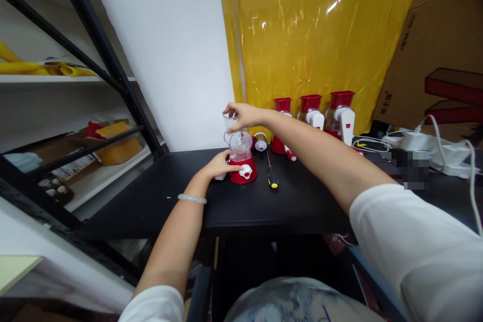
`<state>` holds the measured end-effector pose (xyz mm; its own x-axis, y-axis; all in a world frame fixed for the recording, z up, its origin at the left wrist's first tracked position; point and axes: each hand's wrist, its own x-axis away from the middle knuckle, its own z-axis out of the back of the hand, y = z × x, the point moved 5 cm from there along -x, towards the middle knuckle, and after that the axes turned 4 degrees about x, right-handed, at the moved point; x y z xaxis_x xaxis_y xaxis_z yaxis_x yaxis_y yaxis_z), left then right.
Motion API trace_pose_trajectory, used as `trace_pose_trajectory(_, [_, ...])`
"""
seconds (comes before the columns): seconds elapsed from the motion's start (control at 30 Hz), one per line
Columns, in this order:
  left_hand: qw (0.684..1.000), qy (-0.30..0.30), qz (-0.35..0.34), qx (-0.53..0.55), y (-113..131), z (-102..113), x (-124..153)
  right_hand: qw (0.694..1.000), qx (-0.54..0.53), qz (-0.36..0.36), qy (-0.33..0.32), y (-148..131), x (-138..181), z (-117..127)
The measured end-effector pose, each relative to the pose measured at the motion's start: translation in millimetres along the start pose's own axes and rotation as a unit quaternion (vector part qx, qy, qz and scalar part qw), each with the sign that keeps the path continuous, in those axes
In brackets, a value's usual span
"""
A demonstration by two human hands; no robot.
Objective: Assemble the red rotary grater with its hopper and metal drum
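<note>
A rotary grater body stands upright on the black table, with a clear plastic housing (241, 143) above a red base (241, 178). A white knob (246, 171) sits on the front of that base. My left hand (219, 164) is closed on the base from the left, its thumb lying toward the knob. From above, my right hand (241, 114) grips the upper rim of the clear housing between thumb and fingers. Just to the right lies a screwdriver (272, 179) with a dark and yellow handle. Behind it is a metal drum with a white end (260, 142).
Several red-and-white rotary graters (342, 115) stand along the back, before a yellow plastic sheet (302, 30). White chargers and cables (437, 146) lie at the right. A black-framed shelf (109, 70) rises at the left, and a large cardboard box (433, 55) at the right.
</note>
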<state>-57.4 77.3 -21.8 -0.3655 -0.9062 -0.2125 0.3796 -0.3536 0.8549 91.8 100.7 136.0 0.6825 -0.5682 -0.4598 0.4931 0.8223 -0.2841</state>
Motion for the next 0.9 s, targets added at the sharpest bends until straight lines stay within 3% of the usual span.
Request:
trace_pose_trajectory(0.27, [1.0,-0.01,-0.008,0.025,-2.3,-2.3,-2.0,0.992,0.105,-0.054,-0.045,-14.5,0.0,-0.9])
trace_pose_trajectory(0.5, [1.0,-0.006,-0.009,0.028,3.6,-2.0,1.3,0.955,0.24,-0.141,-0.107,-40.1,-1.0,11.4])
trace_pose_trajectory(0.73, [0.999,-0.011,-0.011,0.037,4.0,-3.5,1.5,0.944,0.276,-0.164,-0.068,-39.4,-4.4,14.9])
trace_pose_trajectory(0.9, [1.0,-0.005,-0.005,0.029,3.1,-2.8,1.9,0.946,0.277,-0.163,-0.027,-25.2,-16.6,4.7])
